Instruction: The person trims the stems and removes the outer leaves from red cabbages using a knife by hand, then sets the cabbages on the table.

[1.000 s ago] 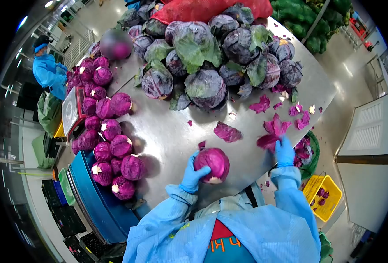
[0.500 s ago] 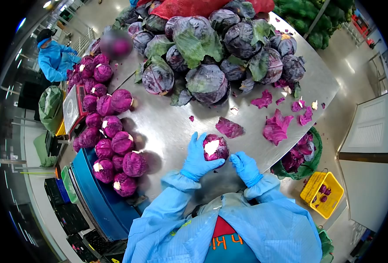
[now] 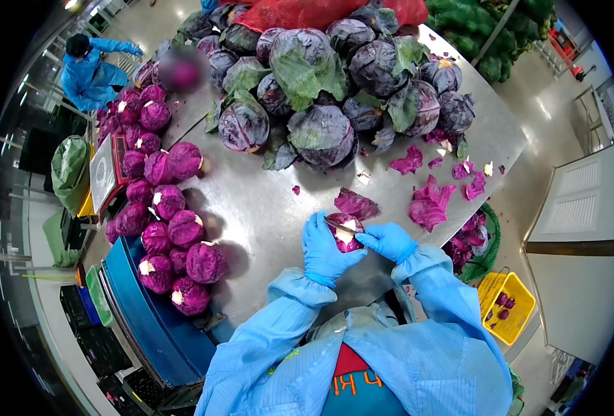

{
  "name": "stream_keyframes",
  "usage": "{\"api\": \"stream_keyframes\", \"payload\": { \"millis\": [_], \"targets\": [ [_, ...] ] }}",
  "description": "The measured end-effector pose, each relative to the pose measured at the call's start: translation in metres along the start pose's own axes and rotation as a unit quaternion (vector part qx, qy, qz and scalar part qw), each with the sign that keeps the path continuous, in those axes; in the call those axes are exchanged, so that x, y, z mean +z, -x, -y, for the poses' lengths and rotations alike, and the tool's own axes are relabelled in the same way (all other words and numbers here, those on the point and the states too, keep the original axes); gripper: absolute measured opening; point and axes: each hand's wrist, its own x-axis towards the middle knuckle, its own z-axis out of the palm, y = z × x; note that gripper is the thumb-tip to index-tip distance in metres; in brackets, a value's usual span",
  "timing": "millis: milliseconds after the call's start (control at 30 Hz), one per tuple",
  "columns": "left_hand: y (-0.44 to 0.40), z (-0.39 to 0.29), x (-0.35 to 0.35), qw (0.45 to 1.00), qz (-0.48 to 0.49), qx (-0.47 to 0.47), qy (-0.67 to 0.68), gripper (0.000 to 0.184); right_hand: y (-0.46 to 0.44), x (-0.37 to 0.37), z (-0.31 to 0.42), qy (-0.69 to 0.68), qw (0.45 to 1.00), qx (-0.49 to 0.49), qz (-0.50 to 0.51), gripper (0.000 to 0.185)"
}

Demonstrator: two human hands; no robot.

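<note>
Purple cabbage (image 3: 347, 239), one, pale cut end showing, centre of frame, over the tabletop. Listed by size:
- Tabletop (image 3: 269, 215): metal, mid-frame.
- Heap of dark cabbages (image 3: 321, 132): upper centre.
- Left hand (image 3: 326, 253): blue-gloved, cupped around the purple cabbage.
- Right hand (image 3: 390, 242): blue-gloved, fingers closed, pinching the knife.
- Loose leaf (image 3: 355, 204): just above the purple cabbage.
- Knife (image 3: 341, 226): thin, across the purple cabbage.

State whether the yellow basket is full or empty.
Neither: the yellow basket holds only a few purple pieces, with bare yellow inside showing around them.
</note>
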Motion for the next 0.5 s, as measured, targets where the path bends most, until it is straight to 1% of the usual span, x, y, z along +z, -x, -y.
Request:
{"api": "stream_keyframes", "payload": {
  "millis": [100,200,300,333,367,400,433,500],
  "targets": [
    [0.002,-0.003,0.003,1.0,-0.013,-0.016,-0.014,0.118,-0.005,0.0,0.011,0.07,0.997,-0.012,-0.032,0.051],
    [0.003,-0.002,0.007,0.999,-0.018,-0.029,-0.003,0.122,-0.008,0.014,0.003,0.072,0.994,-0.005,-0.085,0.053],
    [0.001,-0.004,0.008,0.999,-0.022,-0.027,0.008,0.12,-0.004,0.034,0.006,0.045,0.981,0.063,-0.178,0.057],
    [0.004,-0.007,0.006,1.0,-0.019,-0.023,-0.001,0.119,-0.004,0.032,0.004,-0.103,0.967,0.142,-0.183,0.057],
    [0.008,-0.011,0.003,1.0,-0.019,-0.018,-0.01,0.118,-0.006,0.028,0.0,-0.247,0.927,0.215,-0.184,0.058],
    [0.013,-0.014,0.0,1.0,-0.02,-0.013,-0.019,0.117,-0.007,0.024,-0.003,-0.385,0.861,0.28,-0.181,0.059],
    [0.017,-0.018,-0.002,1.0,-0.014,-0.009,-0.008,0.117,-0.004,0.019,-0.007,-0.43,0.852,0.237,-0.181,0.058],
    [0.021,-0.014,0.003,1.0,-0.011,-0.011,-0.009,0.117,0.003,0.015,-0.001,-0.337,0.918,0.135,-0.162,0.055]
  ]
}}
